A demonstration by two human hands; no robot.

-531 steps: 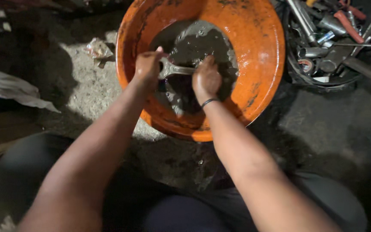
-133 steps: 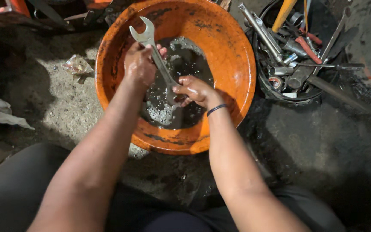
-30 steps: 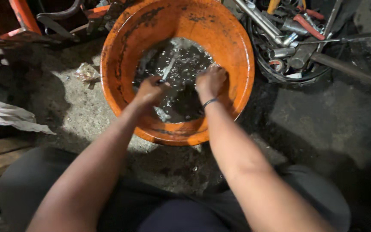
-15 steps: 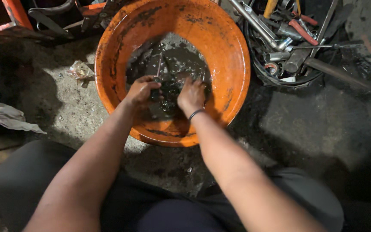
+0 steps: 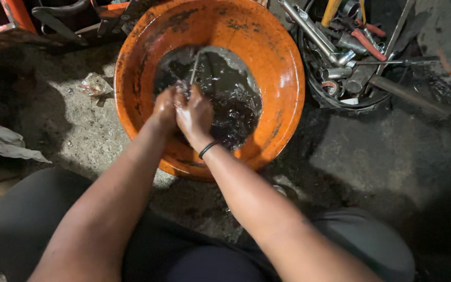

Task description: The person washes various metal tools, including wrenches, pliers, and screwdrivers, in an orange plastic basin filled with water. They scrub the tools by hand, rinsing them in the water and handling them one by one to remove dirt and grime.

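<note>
A big orange basin (image 5: 280, 78) sits on the ground in front of me, with dark dirty liquid (image 5: 230, 99) in its bottom. My left hand (image 5: 164, 108) and my right hand (image 5: 194, 114) are pressed together over the near side of the liquid, both wet. They grip the lower end of a metal wrench (image 5: 194, 68), whose shaft sticks up and away from my fingers. The wrench's far end blurs into the splashing liquid. A dark band circles my right wrist.
A round black tray (image 5: 340, 52) full of several metal tools stands at the basin's right. Red metal parts (image 5: 11, 15) lie at the upper left. Crumpled wrapper (image 5: 94, 84) and white cloth (image 5: 1, 143) lie on the gritty floor at left. My knees fill the bottom.
Both hands have come together at the basin's near left side, closing on the wrench. Earlier they were apart, and before that the wrench was held up out of the liquid.
</note>
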